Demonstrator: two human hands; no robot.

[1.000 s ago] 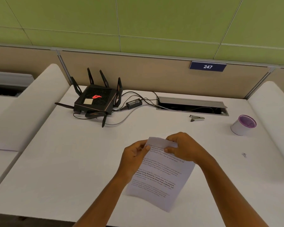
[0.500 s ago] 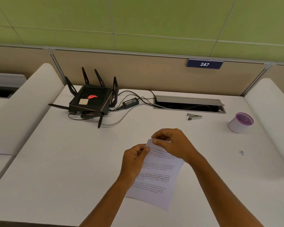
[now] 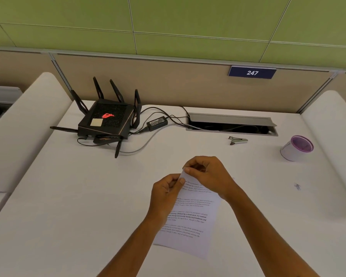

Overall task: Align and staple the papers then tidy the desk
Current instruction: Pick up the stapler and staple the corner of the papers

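Observation:
Printed white papers (image 3: 190,218) are held above the white desk (image 3: 68,196) near its front middle, tilted with the top end away from me. My left hand (image 3: 165,193) pinches their upper left edge. My right hand (image 3: 207,175) pinches the top left corner, fingers curled over it. A small metal stapler (image 3: 238,140) lies on the desk at the back right, well beyond both hands, touched by neither.
A black router (image 3: 106,120) with antennas and cables sits at the back left. An open cable hatch (image 3: 231,124) runs along the back. A white cup with a purple rim (image 3: 296,148) stands at the right, with a small clip-like object (image 3: 297,186) nearer the right edge.
My right hand has slid from the paper's top edge to its top left corner, close to my left hand. The top of the sheets is now bunched narrower between the two hands.

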